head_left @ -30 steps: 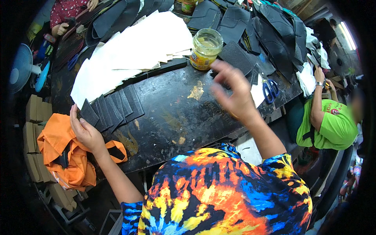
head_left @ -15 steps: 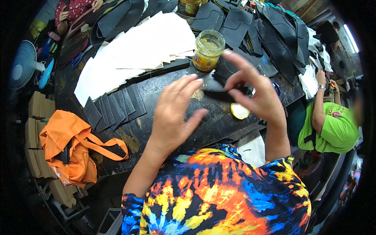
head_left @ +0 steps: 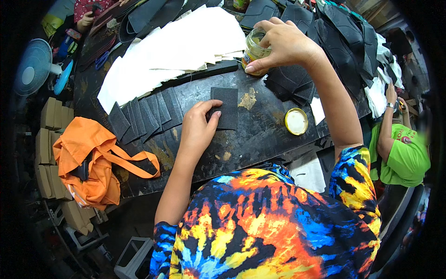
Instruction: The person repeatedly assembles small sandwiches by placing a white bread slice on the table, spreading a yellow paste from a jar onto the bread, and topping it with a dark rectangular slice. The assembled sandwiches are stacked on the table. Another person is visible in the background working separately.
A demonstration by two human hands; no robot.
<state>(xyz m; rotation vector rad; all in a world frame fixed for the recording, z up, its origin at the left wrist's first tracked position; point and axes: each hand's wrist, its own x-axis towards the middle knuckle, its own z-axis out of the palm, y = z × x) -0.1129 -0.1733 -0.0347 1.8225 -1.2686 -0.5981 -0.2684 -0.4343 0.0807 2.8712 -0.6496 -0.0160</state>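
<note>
My left hand (head_left: 200,120) holds down a flat black rectangular piece (head_left: 228,104) on the table, its fingertips and thumb on the left edge. Farther off, my right hand (head_left: 285,44) curls over the mouth of a glass jar (head_left: 252,55) with a yellow label. The thumb lies against the front of the jar; some fingertips are hidden at the rim. Several similar black pieces (head_left: 147,115) overlap in a row to the left. Another stack of black pieces (head_left: 290,83) lies beneath my right forearm. A round yellow-rimmed lid (head_left: 296,121) rests nearer to me.
White sheets (head_left: 172,49) spread across the dark table (head_left: 200,167). An orange bag (head_left: 88,158) sits at the left edge, near a fan (head_left: 33,67). Black cut parts (head_left: 346,46) pile up at the far right. A person in a green shirt (head_left: 405,153) works at the right.
A black piece has gone from my right hand onto the table, where my left hand now presses it. My right hand has moved away from me to the jar.
</note>
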